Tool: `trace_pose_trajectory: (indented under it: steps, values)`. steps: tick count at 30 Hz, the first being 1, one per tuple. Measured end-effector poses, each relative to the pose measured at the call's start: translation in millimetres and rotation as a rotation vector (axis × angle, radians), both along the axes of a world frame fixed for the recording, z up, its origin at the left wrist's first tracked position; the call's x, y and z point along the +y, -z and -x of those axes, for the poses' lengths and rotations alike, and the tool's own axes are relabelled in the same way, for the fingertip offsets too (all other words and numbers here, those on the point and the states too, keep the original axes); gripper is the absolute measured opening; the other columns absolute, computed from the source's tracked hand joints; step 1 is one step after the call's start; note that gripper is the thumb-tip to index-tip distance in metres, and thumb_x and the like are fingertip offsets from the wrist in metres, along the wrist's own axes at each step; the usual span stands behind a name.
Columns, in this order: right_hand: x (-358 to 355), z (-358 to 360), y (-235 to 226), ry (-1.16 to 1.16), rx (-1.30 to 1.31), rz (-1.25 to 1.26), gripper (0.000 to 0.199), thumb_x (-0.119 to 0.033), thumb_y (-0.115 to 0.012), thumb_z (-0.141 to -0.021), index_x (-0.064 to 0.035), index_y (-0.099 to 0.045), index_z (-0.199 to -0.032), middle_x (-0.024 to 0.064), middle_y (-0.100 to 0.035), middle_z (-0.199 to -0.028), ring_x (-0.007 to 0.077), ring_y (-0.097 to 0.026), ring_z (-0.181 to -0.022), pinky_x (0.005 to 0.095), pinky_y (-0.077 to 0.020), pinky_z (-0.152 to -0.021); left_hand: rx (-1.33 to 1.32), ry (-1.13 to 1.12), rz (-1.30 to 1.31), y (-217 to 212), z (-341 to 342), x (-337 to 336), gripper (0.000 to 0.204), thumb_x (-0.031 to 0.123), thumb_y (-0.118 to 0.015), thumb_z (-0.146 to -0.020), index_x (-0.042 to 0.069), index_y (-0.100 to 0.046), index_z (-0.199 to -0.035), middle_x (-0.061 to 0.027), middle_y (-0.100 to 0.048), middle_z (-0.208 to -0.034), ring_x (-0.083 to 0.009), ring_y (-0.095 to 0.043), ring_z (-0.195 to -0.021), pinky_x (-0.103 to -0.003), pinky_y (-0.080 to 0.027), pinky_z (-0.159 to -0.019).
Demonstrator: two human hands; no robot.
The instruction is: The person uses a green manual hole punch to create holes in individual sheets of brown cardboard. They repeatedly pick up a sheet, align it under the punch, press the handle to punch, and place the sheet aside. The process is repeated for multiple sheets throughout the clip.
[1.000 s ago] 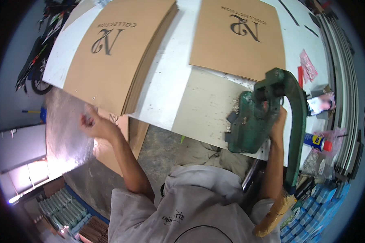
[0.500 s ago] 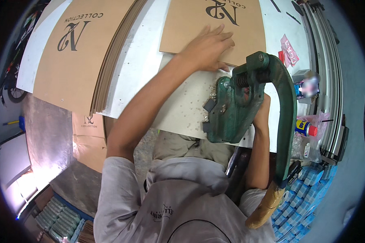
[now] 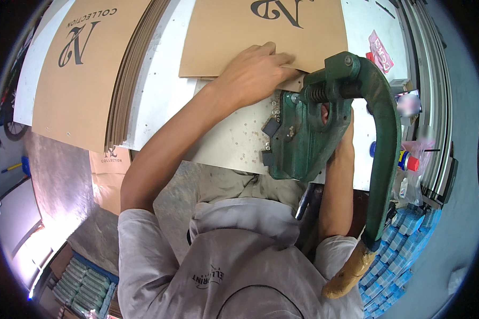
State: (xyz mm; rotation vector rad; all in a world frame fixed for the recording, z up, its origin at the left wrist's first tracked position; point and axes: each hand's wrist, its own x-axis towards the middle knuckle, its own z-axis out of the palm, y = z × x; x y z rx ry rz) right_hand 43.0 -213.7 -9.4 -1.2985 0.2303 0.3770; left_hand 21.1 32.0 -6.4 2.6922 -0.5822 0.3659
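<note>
A brown paper bag (image 3: 223, 48) with dark printing lies flat on the white table, its near edge at the green hand press (image 3: 298, 143). My left hand (image 3: 255, 74) rests over that near edge with fingers curled, gripping a slightly lifted corner beside the press head. My right hand (image 3: 325, 112) is mostly hidden behind the press body; only a bit of finger shows through its opening. Small metal eyelets (image 3: 275, 109) sit along the press's left side, near dark blocks (image 3: 270, 127). The press's long curved lever (image 3: 388, 149) ends in a tape-wrapped handle (image 3: 351, 271).
A stack of brown bags (image 3: 85, 80) stands on the table at the left. To the right are a pink wrapper (image 3: 380, 52), a can with a red cap (image 3: 409, 161) and a plastic bag (image 3: 410, 191). Blue-wrapped packs (image 3: 394, 260) sit lower right.
My left hand has drawn back toward the press, its spread fingers now curled at the bag's edge. The bag has shifted nearer and its corner is lifted. The right hand stays behind the press.
</note>
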Motion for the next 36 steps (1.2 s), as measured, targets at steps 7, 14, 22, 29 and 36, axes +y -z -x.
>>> trace_pose_trajectory:
  steps: [7,14,22,29,36]
  values:
    - [-2,21,3,-0.012,-0.069,0.173,0.010,-0.003,-0.066,-0.094,0.0040,-0.069,-0.100,0.0092,-0.071,-0.086,0.0159,-0.068,-0.070,0.0286,-0.0557,-0.061,0.101,-0.046,0.152,-8,23,-15,0.032,0.029,-0.079,-0.083,0.010,-0.079,-0.108,-0.0052,-0.070,-0.108,-0.0278,-0.062,-0.104,-0.041,-0.049,-0.096]
    - [-55,12,-41,-0.328,0.127,0.663,0.016,-0.012,-0.062,-0.099,0.0005,-0.072,-0.100,0.0048,-0.068,-0.086,0.0081,-0.060,-0.064,0.0238,-0.0451,-0.053,0.039,-0.043,0.140,-2,18,-28,0.032,0.031,-0.083,-0.078,0.010,-0.081,-0.102,-0.0033,-0.071,-0.105,-0.0261,-0.062,-0.103,-0.040,-0.048,-0.096]
    - [-19,113,-164,-0.817,-1.105,1.044,0.036,-0.036,-0.056,-0.099,-0.0038,-0.069,-0.110,0.0096,-0.069,-0.102,0.0206,-0.059,-0.090,0.0412,-0.0282,-0.079,0.032,-0.039,0.145,0,19,-25,0.034,0.029,-0.083,-0.077,0.008,-0.080,-0.104,-0.0051,-0.070,-0.105,-0.0283,-0.063,-0.101,-0.041,-0.050,-0.094]
    - [-17,120,-171,-1.068,-1.292,0.853,0.055,-0.054,-0.053,-0.096,-0.0099,-0.067,-0.125,0.0122,-0.070,-0.116,0.0348,-0.059,-0.114,0.0603,-0.0156,-0.105,0.075,-0.017,0.060,-1,23,-16,0.033,0.023,-0.079,-0.081,0.007,-0.078,-0.110,-0.0075,-0.068,-0.119,-0.0311,-0.062,-0.107,-0.042,-0.051,-0.098]
    - [-69,54,-109,-0.155,-0.986,0.813,0.027,-0.015,-0.072,-0.090,0.0025,-0.071,-0.111,0.0140,-0.073,-0.100,0.0234,-0.071,-0.093,0.0421,-0.0526,-0.094,-0.155,-0.105,-0.136,24,21,-24,0.040,0.014,-0.068,-0.085,0.015,-0.074,-0.125,-0.0113,-0.058,-0.145,-0.0331,-0.052,-0.135,-0.049,-0.038,-0.117]
